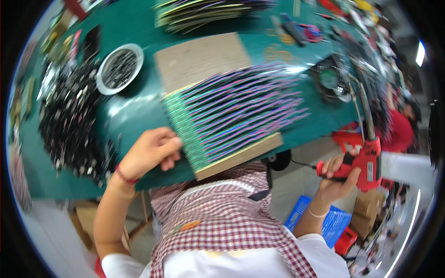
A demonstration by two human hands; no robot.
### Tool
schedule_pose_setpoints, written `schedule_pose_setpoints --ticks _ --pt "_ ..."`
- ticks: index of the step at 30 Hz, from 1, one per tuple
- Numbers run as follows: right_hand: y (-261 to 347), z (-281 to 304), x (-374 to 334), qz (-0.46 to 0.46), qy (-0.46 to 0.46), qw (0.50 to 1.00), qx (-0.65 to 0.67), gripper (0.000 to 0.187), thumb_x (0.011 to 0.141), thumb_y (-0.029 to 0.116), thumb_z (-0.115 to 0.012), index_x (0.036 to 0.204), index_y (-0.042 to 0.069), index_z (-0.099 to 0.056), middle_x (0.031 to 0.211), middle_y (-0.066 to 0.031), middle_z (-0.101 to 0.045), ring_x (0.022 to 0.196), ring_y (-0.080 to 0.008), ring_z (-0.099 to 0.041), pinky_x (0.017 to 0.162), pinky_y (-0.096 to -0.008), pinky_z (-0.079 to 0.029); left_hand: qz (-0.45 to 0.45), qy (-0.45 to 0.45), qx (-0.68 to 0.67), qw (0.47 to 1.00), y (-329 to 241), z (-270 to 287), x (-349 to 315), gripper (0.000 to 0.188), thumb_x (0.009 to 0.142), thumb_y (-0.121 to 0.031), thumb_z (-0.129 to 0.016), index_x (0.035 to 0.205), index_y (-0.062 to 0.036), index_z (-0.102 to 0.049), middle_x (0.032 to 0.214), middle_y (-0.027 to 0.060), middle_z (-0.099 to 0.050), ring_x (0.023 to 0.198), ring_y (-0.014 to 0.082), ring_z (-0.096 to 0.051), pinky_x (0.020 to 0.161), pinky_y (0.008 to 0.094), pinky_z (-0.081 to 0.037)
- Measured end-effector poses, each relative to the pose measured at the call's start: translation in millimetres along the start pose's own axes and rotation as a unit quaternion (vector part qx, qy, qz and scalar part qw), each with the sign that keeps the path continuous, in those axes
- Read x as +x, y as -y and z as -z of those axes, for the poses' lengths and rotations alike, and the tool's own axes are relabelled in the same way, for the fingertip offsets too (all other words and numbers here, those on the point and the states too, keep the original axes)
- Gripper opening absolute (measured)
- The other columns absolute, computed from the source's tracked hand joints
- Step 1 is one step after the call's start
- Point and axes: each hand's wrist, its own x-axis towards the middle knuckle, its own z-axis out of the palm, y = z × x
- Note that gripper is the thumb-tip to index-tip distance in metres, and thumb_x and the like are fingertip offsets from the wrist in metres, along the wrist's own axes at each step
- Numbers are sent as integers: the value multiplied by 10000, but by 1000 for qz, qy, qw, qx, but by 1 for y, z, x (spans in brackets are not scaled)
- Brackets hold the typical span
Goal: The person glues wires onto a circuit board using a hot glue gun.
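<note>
My right hand (pixel 340 180) is wrapped round the handle of a red soldering gun (pixel 371 164), held up off the table's right side with its long metal tip pointing away from me. My left hand (pixel 160 149) is closed, fingers curled and thumb pressed in, beside the left edge of a green circuit board panel (pixel 185 125). What those fingers hold, if anything, is hidden. Rows of black, pink and blue wires (pixel 241 111) run rightward from the panel. Panel and wires lie on a cardboard sheet (pixel 204 58).
On the green table (pixel 134 116), a white bowl (pixel 101 76) of dark small parts stands left, next to a heap of black parts (pixel 69 118). A stack of wired sheets (pixel 204 14) lies at the far edge. A wire coil (pixel 331 78) sits right; a blue crate (pixel 340 227) is below.
</note>
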Motion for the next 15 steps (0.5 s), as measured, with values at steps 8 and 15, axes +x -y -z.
schedule_pose_setpoints --ticks 8,15 --pt "-47 70 69 25 -228 954 -196 191 867 192 -557 915 7 -558 574 -25 -509 406 -91 -444 383 -231 -393 -30 -100 -32 994 1 6 14 149 857 -152 -516 740 -60 -521 565 8 -537 417 56 -455 381 172 -332" --pt "-68 81 88 -19 -239 954 -181 181 842 195 -600 823 30 -528 551 -21 -494 380 -83 -432 348 -229 -360 -6 -120 -63 991 12 10 -2 158 853 -130 -512 731 -33 -536 593 51 -577 424 76 -492 387 187 -369"
